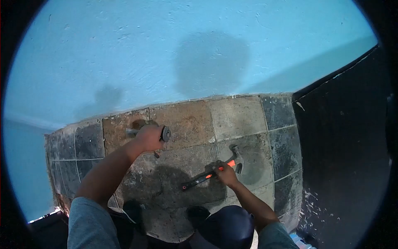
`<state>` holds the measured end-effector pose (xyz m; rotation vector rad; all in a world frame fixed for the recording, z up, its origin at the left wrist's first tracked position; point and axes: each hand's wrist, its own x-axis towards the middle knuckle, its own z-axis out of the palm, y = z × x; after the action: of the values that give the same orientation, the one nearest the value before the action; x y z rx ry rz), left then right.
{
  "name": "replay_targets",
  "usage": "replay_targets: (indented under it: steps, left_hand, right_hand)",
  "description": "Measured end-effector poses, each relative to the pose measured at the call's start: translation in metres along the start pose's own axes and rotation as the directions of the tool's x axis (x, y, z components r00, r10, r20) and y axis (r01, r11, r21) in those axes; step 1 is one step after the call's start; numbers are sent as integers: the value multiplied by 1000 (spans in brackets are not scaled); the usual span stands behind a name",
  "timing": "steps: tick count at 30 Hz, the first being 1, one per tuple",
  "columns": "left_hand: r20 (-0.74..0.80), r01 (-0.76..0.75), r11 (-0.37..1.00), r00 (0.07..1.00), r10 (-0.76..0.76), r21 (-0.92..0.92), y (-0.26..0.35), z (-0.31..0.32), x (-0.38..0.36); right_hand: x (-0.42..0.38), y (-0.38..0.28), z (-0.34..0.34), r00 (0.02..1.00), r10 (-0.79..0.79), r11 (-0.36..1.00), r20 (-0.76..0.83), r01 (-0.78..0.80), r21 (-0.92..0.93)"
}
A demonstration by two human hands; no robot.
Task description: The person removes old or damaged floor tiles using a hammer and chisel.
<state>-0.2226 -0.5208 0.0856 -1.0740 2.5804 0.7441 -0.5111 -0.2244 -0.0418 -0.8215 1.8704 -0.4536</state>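
Over the brown, bare patch (182, 120) near the wall, my left hand (149, 137) is closed around an angle grinder (166, 134), whose round end shows at the right of the fist. A grey metal part sticks out on the fist's left side. My right hand (226, 173) grips a black and orange hammer (199, 181) with a curved claw at its upper right end. The hammer lies slantwise over the floor, its handle pointing to the lower left.
A light blue wall (145, 54) rises beyond the floor. Dark square tiles (283, 145) line the right side, and more dark tiles (89, 139) lie at the left. A black panel (344, 145) stands at the right, with pale flecks low on it. My knee shows at the bottom.
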Motion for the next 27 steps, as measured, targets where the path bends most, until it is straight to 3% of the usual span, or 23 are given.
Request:
replay_targets:
  steps: [4,7,8,10,11,12,14,15,16,18,20,21,26,27]
  left_hand:
    - [54,-46,997,998,42,67,-19,-11,11]
    - [-29,-82,997,996,82,7,-33,-14,15]
    - [-57,-85,996,995,86,18,-38,-17,12]
    - [-66,20,1000,998,-21,-13,-49,-9,10]
    - [-79,6,1000,997,-8,-26,-54,-15,3]
    - [-177,60,993,981,-78,-105,-66,4,6]
    - [-136,132,986,980,-145,-97,-72,-4,-14]
    - [-80,170,975,980,-182,-141,-78,-8,-23]
    - [-49,194,971,978,-202,-139,-90,-5,-30]
    - [18,221,966,975,-221,-136,-108,3,-46]
    - [-112,202,955,967,-230,-217,-128,9,-76]
    - [-177,186,950,956,-234,-252,-136,10,-88]
    - [-205,323,911,903,-378,-257,-171,16,-112]
    - [-227,351,896,881,-415,-273,-177,20,-109]
  right_hand:
    - [-30,-56,-16,997,68,993,-21,-70,-93]
    - [-24,-19,-7,989,84,993,-122,-73,94]
    - [-35,-36,-8,978,153,980,-139,-131,151]
    - [-39,-40,-6,961,240,923,-135,-183,340]
    - [-41,-44,0,937,288,922,-195,-217,321]
    - [-40,-35,2,958,248,889,-146,-165,427]
    - [-37,-22,12,916,338,850,-216,-199,487]
    - [-43,-15,18,934,279,768,-223,-77,636]
    - [-51,-34,25,888,355,745,-291,-81,662]
    - [-36,11,14,878,397,620,-267,-42,783]
    - [-31,14,-4,879,468,437,-92,-140,889]
    - [-31,11,-8,865,496,432,-77,-169,886]
    - [-25,-39,-26,797,604,357,-14,-254,899]
    - [-23,-46,-34,823,563,360,76,-327,874]
